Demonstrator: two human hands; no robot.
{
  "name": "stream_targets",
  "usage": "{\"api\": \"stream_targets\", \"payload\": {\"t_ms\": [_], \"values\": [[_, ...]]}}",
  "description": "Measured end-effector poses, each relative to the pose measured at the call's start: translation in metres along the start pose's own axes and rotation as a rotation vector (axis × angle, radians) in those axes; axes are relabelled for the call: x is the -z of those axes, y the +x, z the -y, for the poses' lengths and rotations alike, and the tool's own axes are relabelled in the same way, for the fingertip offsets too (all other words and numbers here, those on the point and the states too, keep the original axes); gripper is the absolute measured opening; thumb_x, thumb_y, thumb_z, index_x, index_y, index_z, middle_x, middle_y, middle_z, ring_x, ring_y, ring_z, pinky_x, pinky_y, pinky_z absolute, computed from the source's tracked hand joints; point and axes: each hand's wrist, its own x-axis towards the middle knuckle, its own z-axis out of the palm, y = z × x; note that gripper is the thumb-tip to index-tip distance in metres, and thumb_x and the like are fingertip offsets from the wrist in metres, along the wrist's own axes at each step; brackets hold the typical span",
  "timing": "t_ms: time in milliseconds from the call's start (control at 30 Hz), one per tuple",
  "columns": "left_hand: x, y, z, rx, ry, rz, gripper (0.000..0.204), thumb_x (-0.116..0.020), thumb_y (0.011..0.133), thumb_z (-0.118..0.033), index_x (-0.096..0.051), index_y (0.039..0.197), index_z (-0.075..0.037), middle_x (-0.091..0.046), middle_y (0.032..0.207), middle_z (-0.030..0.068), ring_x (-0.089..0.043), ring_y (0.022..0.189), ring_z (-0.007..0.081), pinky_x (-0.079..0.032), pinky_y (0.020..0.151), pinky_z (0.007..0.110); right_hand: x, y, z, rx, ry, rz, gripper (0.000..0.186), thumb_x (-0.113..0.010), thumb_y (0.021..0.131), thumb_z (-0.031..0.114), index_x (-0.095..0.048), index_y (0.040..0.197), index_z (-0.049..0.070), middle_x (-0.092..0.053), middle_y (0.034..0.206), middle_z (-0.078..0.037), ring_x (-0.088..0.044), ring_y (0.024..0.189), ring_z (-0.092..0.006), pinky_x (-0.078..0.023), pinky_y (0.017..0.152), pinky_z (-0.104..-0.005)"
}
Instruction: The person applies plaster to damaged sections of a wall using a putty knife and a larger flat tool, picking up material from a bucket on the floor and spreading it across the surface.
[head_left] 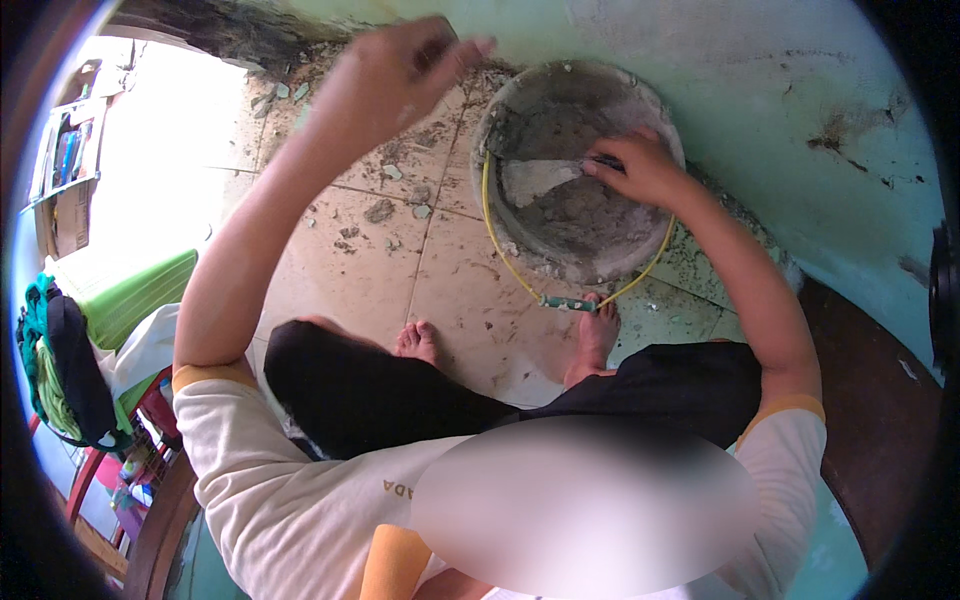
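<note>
A round bucket (487,215) crusted with cement stands on the floor against the wall, with grey mortar (590,225) inside. My right hand (645,170) reaches into it and is closed around the handle of a trowel (540,182). The trowel's flat, mortar-smeared blade points left over the mix; my fingers mostly hide its handle. Raised to the left of the bucket, my left hand (415,65) is blurred, thumb apart from the half-bent fingers, with nothing visible in it. The bucket's yellow wire handle (505,258) hangs toward me, with a green grip (568,303).
Broken plaster bits (380,210) lie scattered over the tiled floor (375,270). A green, stained wall (780,130) rises behind and right of the bucket. My bare feet (417,342) are close to it. Clothes (70,370) and a shelf (75,150) are at the left.
</note>
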Motion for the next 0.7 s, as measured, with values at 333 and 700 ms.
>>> {"api": "stream_targets", "payload": {"t_ms": [333,700], "values": [[0.198,0.063,-0.084,-0.586,-0.131,-1.184,0.024,-0.055,0.103,-0.027,-0.060,0.095,-0.005,-0.051,0.072,-0.0016,-0.044,0.062,0.0063,-0.038,0.057,0.022,0.055,-0.093,0.015,-0.218,0.182,-0.094,0.033,-0.067,0.090,0.042,-0.071,0.111,0.016,-0.072,0.103,-0.013,-0.061,0.097,-0.0345,-0.042,0.094,-0.0436],[0.304,0.155,-0.168,-0.761,-0.047,-1.722,0.041,-0.052,0.102,-0.038,-0.054,0.117,0.001,-0.054,0.098,0.0094,-0.050,0.090,0.0192,-0.041,0.081,0.033,0.083,-0.175,0.091,-0.483,0.554,-0.373,0.048,-0.078,0.083,0.042,-0.068,0.115,0.008,-0.072,0.105,-0.013,-0.067,0.089,-0.0235,-0.052,0.085,-0.0401]]}}
